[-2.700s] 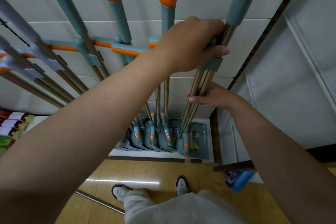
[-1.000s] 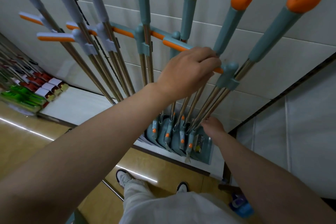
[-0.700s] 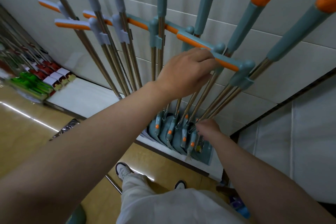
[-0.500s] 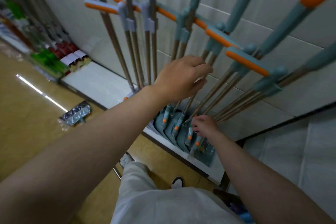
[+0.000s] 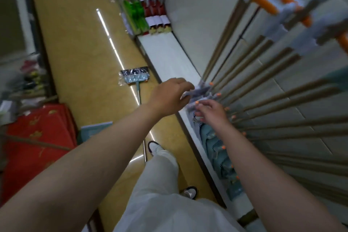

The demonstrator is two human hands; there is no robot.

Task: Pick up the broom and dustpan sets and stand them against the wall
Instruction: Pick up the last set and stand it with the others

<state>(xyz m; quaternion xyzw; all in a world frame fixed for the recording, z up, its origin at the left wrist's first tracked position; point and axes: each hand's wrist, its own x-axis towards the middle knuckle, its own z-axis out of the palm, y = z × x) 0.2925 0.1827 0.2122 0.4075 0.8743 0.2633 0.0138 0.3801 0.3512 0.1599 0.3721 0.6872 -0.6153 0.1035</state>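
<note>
Broom handles (image 5: 273, 100) fan toward the right edge, which cuts off their upper ends; motion blur smears the orange clips (image 5: 259, 0). Left hand (image 5: 169, 96) and right hand (image 5: 211, 111) meet at a blurred grey mass (image 5: 199, 91); their grip cannot be read. The right forearm (image 5: 254, 156) hides part of the teal dustpans (image 5: 212, 143). The floor broom (image 5: 134, 77) passes its handle behind the left forearm (image 5: 94, 147). Goods at far left (image 5: 28, 84) are unreadable.

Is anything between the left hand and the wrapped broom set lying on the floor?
Nothing visible: the left hand is at the edge of the white ledge, and only bare floor lies between it and the broom set.
</note>
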